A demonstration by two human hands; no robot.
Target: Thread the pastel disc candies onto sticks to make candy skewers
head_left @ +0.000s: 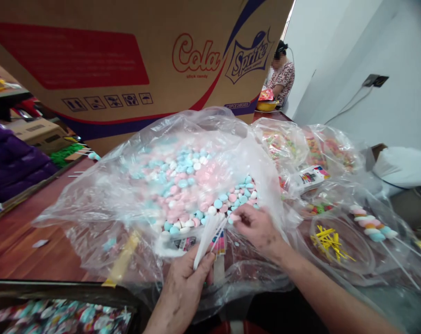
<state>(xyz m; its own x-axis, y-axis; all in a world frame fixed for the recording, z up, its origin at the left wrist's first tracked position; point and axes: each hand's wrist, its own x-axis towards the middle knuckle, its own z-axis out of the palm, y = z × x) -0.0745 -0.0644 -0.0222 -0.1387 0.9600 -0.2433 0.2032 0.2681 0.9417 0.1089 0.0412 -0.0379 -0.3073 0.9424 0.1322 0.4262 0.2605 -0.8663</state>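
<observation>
Overhead at upper left leans one cardboard box [92, 55]. In mid-frame, one clear bag [102, 195] on the worktop [19, 241] holds pink, blue and white candies [182, 185]. The left hand [182, 287] fingers clamp clear sleeves [205, 239]. The right hand [259, 229] fingers are pinched narrow on the candies. One loaded skewer [370, 225] lies at right.

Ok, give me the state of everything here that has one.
Plastic bag: open, mouth spread wide.
Candies: loose, heaped inside the bag.
Left hand: shut on a fan of slim packets.
Right hand: fingertips on the candies, grip unclear.
Cardboard box: upright behind the bag.
Candy skewer: filled, lying flat.
</observation>
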